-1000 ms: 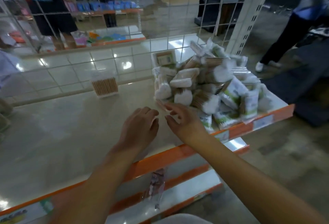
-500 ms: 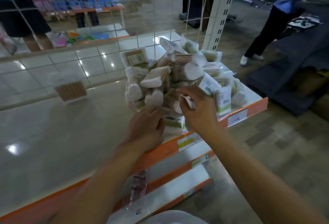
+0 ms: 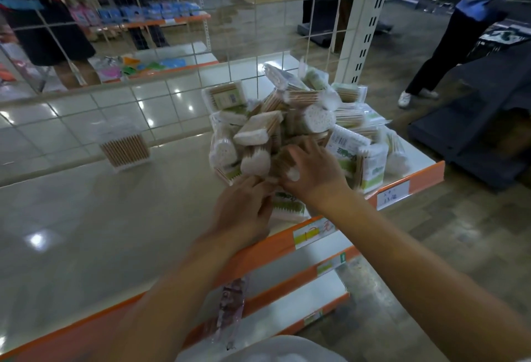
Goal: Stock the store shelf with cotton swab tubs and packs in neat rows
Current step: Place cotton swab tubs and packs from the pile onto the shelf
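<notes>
Reaching into the pile (image 3: 290,129) of swab packs heaped at the shelf's (image 3: 86,232) right end, the right hand (image 3: 313,172) spreads loose fingers over the packs. The left hand (image 3: 244,206) touches the pile's near edge, fingertips hidden. One tub (image 3: 125,150) stands alone, well left.

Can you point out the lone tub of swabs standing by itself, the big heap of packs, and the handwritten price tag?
Lone tub (image 3: 125,151), head view, on its front face of wooden sticks.
Heap (image 3: 319,119), head view, on a round pack's cotton end.
Price tag (image 3: 392,195), head view, on the white label's middle.
</notes>
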A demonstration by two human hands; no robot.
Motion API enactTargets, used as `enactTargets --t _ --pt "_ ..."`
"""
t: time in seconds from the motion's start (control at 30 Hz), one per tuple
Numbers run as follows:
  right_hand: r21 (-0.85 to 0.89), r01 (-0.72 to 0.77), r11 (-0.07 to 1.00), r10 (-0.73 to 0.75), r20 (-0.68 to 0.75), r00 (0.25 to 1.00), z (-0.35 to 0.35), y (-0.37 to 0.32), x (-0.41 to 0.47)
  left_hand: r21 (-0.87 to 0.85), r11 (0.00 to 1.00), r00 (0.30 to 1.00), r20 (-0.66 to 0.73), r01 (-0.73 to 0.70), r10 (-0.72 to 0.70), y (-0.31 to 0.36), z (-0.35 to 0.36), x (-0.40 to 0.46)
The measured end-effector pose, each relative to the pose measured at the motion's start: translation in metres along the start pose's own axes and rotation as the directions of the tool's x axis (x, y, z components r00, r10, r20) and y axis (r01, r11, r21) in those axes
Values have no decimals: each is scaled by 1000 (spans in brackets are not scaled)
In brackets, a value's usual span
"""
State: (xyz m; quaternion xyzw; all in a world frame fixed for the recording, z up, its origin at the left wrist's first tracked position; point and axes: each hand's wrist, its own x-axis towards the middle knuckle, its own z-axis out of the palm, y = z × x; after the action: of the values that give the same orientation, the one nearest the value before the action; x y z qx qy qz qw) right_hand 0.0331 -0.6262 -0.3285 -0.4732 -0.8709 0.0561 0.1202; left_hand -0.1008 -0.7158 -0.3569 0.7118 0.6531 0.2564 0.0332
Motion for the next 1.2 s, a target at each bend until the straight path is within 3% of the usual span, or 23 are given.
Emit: enactTargets --t 0.23,0.4,0.53,0.63,0.77,0.83,0.97,1.2 --pt "276 64 959 -22 -154 988 -1 5 -5 -85 995 993 -107 -55 46 -8 -8 5" --pt "577 158 801 29 -302 953 -18 7 -19 -327 945 971 -228 -5 -73 2 -19 16" --pt "843 173 509 71 -241 968 -39 2 -30 -533 846 976 -174 21 -133 11 -25 27" --pt "979 119 166 77 -133 988 -45 2 -28 -764 644 988 -74 32 -137 15 -30 30" --pt "951 24 -307 78 0 997 -42 -1 -23 -930 359 993 42 81 -114 19 -37 26" --pt "902 14 -430 66 16 998 -36 -5 -20 -954 271 986 92 127 -138 21 -38 23" --pt "881 13 -474 43 8 999 -25 -14 -16 -976 131 975 153 175 -163 16 -40 17" --pt "975 -11 -222 81 29 996 -18 -30 -18 -984 13 959 171 178 -224 1 -44 5"
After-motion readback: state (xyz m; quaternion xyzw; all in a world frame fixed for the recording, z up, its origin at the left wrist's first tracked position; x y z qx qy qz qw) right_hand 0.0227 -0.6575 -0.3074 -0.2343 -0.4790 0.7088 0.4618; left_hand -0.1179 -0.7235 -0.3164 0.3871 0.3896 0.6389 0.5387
